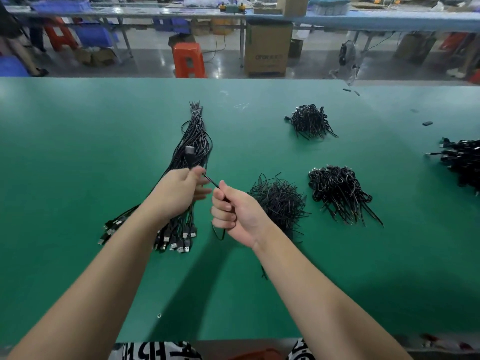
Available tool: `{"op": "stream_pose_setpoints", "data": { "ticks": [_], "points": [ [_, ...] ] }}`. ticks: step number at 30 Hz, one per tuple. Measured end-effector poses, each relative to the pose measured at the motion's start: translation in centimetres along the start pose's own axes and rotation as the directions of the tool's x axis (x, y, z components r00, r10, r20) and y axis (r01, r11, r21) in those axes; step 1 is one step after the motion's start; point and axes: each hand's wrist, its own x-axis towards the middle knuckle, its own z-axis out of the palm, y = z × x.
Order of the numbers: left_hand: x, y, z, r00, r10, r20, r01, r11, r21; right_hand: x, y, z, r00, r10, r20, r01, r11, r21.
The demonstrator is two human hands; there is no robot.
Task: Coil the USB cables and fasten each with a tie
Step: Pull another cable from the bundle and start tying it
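Mid-table above the uncoiled bundle (193, 141): left hand (179, 189) closed on one USB cable (190, 154), right hand (235, 213) fisted around its slack, probably tensioning for coiling.

Matt green table (78, 152); glossy black plastic-sheathed cables (196, 136) with metal plugs.

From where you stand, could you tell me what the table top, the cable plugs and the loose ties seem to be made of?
Table top: looks like a green rubbery mat, matte with soft glare.
Cable plugs: black moulded plastic bodies with silvery, probably metal, tips that glint.
Loose ties: thin black strands holding their kinks, likely plastic-coated wire, though that is uncertain.
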Motion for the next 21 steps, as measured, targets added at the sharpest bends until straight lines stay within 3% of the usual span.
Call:
{"op": "stream_pose_setpoints", "data": {
  "ticks": [1,3,5,7,8,9,12,14,15,16,18,19,21],
  "points": [
    [0.3,0.1,0.4,0.996,0.005,-0.088,-0.023,0.98,-0.197,0.0,0.3,0.2,1.0,0.008,0.008,-0.008,1.0,-0.014],
    [1.1,1.0,0.5,0.98,-0.074,-0.184,-0.052,0.797,-0.601,0.0,1.1,0.4,1.0,0.027,0.008,-0.027,0.998,-0.051],
    [1.3,2.0,-0.1,0.986,-0.114,-0.121,-0.035,0.569,-0.822,0.0,1.7,0.5,0.999,0.038,-0.001,-0.038,0.997,-0.068],
    [0.9,2.8,-0.7,0.998,-0.065,0.025,0.053,0.466,-0.883,0.1,1.8,0.5,0.999,0.037,0.001,-0.037,0.999,-0.019],
    [0.5,2.9,-1.1,0.993,-0.006,0.116,0.105,0.487,-0.867,0.2,1.5,0.5,0.999,0.041,0.005,-0.041,0.999,0.029],
    [0.1,2.9,-1.5,0.975,0.066,0.21,0.136,0.573,-0.809,0.3,1.1,0.4,0.999,0.051,0.009,-0.051,0.995,0.081],
    [-1.0,2.7,-2.9,0.821,0.194,0.537,0.022,0.929,-0.369,0.2,-0.5,-0.2,0.998,0.064,0.008,-0.065,0.995,0.073],
    [-1.2,2.9,-3.6,0.719,0.059,0.692,-0.087,0.996,0.005,-0.1,-1.6,-0.9,0.999,0.051,-0.017,-0.051,0.998,0.02],
    [-1.4,3.0,-3.7,0.707,-0.038,0.707,-0.129,0.975,0.181,-0.2,-2.2,-1.1,0.999,0.043,-0.026,-0.043,0.999,0.012],
    [-1.5,3.1,-3.5,0.722,-0.119,0.681,-0.163,0.928,0.336,-0.3,-2.7,-1.3,0.999,0.033,-0.031,-0.033,0.999,-0.006],
    [-1.6,3.1,-2.5,0.815,-0.168,0.555,-0.178,0.839,0.514,-0.5,-3.5,-1.4,1.0,-0.002,-0.03,0.0,0.997,-0.075],
    [-1.5,2.9,-1.8,0.868,-0.14,0.477,-0.145,0.846,0.512,-0.7,-3.7,-1.3,1.0,-0.019,-0.024,0.017,0.994,-0.106],
    [-1.0,2.3,-0.4,0.951,-0.05,0.305,-0.05,0.949,0.313,-1.0,-3.8,-0.9,0.998,-0.056,-0.006,0.054,0.984,-0.17]
  ]
}}
